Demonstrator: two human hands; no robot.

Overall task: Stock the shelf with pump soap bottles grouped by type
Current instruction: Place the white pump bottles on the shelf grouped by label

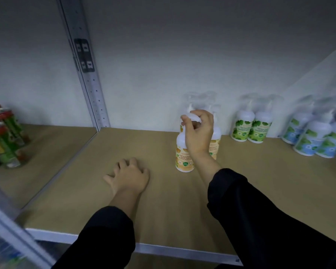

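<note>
An orange-label pump soap bottle stands upright on the wooden shelf. My right hand grips its white pump head from above. Partly hidden behind my hand stand more orange-label bottles. To their right are two green-label bottles, and at the far right a group of blue-label bottles. My left hand rests on the shelf board with fingers loosely curled, holding nothing, left of the orange bottle.
A metal upright post divides the shelf. Left of it stand jars with red lids. The shelf's white front edge runs across the bottom. The back wall is close behind the bottles.
</note>
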